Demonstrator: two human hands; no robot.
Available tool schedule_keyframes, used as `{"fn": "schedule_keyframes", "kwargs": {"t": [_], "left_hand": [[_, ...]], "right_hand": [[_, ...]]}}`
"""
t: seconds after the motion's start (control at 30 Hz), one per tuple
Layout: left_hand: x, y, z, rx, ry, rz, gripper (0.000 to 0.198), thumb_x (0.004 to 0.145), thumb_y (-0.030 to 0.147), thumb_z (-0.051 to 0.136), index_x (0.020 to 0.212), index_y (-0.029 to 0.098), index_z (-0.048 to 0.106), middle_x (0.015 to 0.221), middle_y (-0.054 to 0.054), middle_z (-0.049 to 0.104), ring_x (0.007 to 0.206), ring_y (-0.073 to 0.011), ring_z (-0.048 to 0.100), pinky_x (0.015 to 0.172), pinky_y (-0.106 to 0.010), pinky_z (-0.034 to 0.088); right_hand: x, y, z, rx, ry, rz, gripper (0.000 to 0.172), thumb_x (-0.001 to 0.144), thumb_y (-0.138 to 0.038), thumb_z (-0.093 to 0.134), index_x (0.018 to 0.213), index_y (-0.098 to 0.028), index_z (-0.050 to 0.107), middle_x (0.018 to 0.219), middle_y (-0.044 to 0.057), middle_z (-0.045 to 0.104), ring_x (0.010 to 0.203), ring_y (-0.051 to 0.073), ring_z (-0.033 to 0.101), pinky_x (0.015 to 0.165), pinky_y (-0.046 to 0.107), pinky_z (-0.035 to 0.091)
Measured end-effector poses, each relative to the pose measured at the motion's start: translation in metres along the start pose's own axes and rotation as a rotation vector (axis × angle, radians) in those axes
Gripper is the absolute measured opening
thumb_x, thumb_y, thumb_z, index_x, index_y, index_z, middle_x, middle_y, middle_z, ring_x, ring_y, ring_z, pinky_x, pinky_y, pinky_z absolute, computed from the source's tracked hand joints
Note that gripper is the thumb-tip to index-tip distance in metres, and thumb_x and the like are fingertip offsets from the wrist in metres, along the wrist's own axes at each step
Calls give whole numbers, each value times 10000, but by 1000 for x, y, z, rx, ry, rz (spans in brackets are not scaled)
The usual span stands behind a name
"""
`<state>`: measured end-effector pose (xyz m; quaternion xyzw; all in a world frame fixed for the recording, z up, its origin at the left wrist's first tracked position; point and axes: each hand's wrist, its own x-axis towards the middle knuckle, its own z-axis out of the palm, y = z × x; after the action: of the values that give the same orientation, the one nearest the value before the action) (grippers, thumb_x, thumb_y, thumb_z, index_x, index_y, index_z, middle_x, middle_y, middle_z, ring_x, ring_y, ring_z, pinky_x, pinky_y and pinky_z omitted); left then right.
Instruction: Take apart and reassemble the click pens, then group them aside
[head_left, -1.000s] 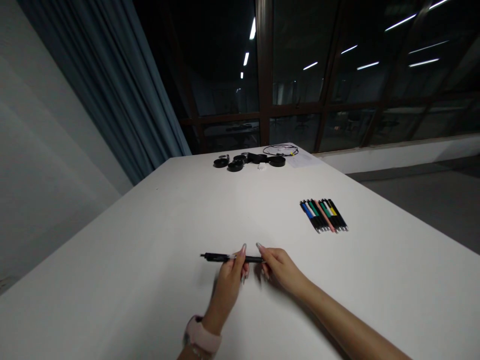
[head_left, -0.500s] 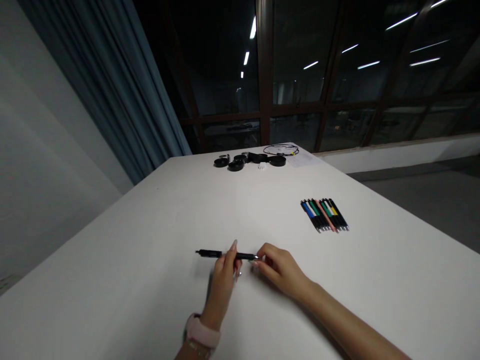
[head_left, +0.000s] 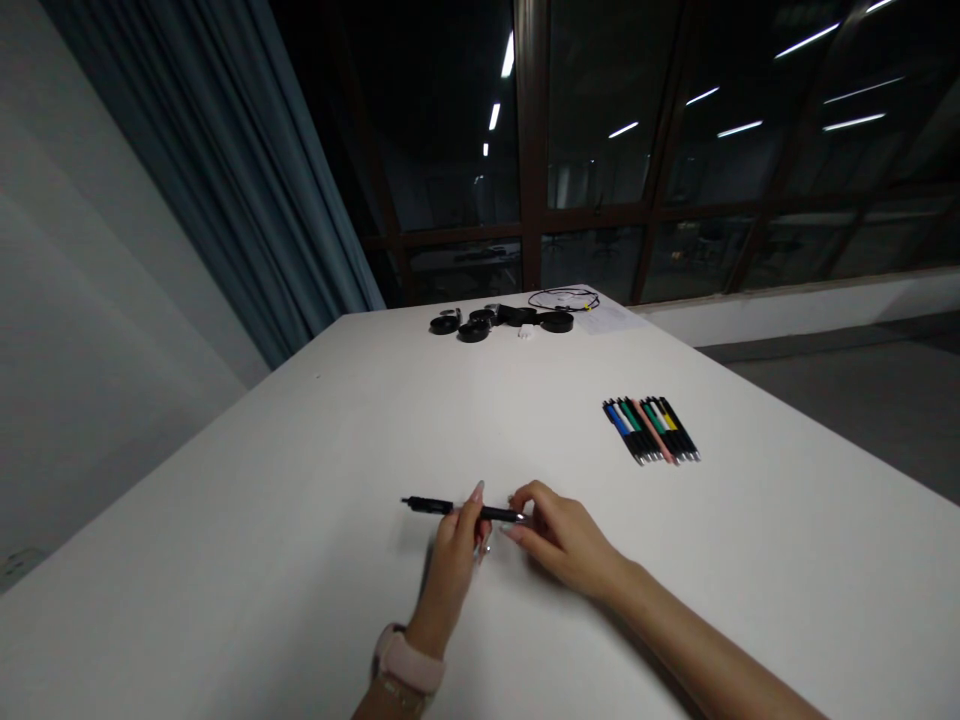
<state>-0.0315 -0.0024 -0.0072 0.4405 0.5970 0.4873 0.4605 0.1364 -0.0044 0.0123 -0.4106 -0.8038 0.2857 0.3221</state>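
Observation:
A black pen (head_left: pixel 428 506) lies crosswise in my left hand (head_left: pixel 455 545), its clicker end pointing left and its silver tip right. The thumb and fingers of that hand pinch the pen around its middle, just above the white table (head_left: pixel 285 520). My right hand (head_left: pixel 564 533) is at the tip end. Its thumb and index finger are parted, with the pen's tip in the gap between them; whether they touch it I cannot tell.
To the right, a row of several pens (head_left: pixel 651 430) lies side by side, with blue, white, green, pink and yellow parts. Black round objects (head_left: pixel 473 330), a coiled black cable (head_left: pixel 564 299) and paper (head_left: pixel 611 318) occupy the table's far end. A blue curtain (head_left: pixel 217 170) hangs at left.
The pen and my left hand have shifted slightly to the right. My right thumb and index finger, previously closed at the pen's tip, have spread apart.

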Motion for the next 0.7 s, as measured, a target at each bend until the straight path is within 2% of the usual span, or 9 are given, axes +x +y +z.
{"fn": "schedule_keyframes", "kwargs": {"t": [0.07,0.17,0.33,0.43,0.5,0.57,0.63,0.7], "left_hand": [[-1,0,0,-39,2,-48,583,670,771,518,459,238,411,412,55,379,399,-99,381,404,-232,309],[-1,0,1,-37,4,-55,596,634,791,537,453,240,401,413,54,378,402,-99,382,399,-232,300],[-2,2,3,-46,-13,-60,610,627,807,532,451,238,403,417,55,374,405,-96,373,400,-227,294],[-3,2,4,1,-26,-20,630,653,829,486,446,241,396,406,53,361,399,-101,369,400,-236,288],[-5,1,3,55,-32,17,639,682,837,449,458,240,400,409,50,370,405,-106,378,415,-242,301],[-6,-3,1,119,-42,67,630,733,817,416,494,234,428,427,50,392,423,-112,393,441,-246,317],[-7,-6,-2,181,-71,140,602,789,774,399,544,228,463,457,48,425,450,-118,415,478,-251,335],[-7,-7,-5,217,-114,205,566,820,737,403,590,226,489,489,46,460,474,-125,437,507,-255,349]], "right_hand": [[0,0,1,-11,1,-6,202,971,-382,461,940,-203,549,757,-6,595,622,134,530,613,243,368],[0,0,2,-20,-10,-25,350,1012,-369,341,757,-212,523,720,3,579,662,142,541,643,247,371],[0,1,0,0,3,25,212,973,-398,446,936,-213,541,707,-18,573,611,138,515,609,247,357],[-1,4,3,21,16,8,319,990,-439,378,833,-214,539,752,13,590,664,150,526,641,262,365],[1,6,10,143,22,75,435,986,-523,339,739,-213,518,696,9,574,646,148,523,638,265,372],[3,7,18,376,13,219,545,939,-656,320,655,-217,474,597,-11,526,561,133,498,581,259,373],[7,7,25,660,-42,387,631,842,-801,309,591,-231,409,513,-32,477,449,110,434,485,251,339],[9,7,28,858,-129,482,670,757,-876,337,548,-240,360,459,-45,451,383,86,366,431,244,290]]}}
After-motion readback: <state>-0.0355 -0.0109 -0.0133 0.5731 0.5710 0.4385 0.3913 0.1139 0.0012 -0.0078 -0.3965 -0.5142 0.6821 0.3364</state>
